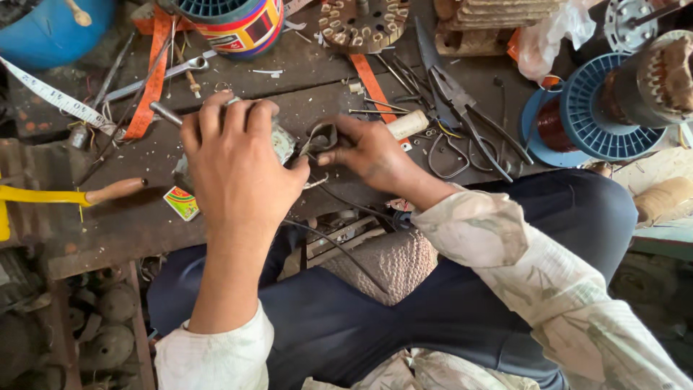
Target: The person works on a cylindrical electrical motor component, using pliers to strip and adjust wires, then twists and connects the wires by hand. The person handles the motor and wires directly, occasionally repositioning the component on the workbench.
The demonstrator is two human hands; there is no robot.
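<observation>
Right now the left hand (234,162) is gripping a small grey motor body (281,141) at the near edge of the wooden workbench (144,224), fingers curled over its top so that most of it is hidden. Just beside it, the right hand (372,152) is pinching a dark wire loop (321,136) that is touching the motor's end, while a black cable (339,245) is trailing down from there over the person's dark trousers. Behind the right hand, a pale wooden handle (408,124) and long black pliers (462,115) are lying on the bench. Toward the right edge a blue spool of copper wire (577,115) is sitting, and near the left edge a yellow tool with a wooden grip (108,192) is resting.
</observation>
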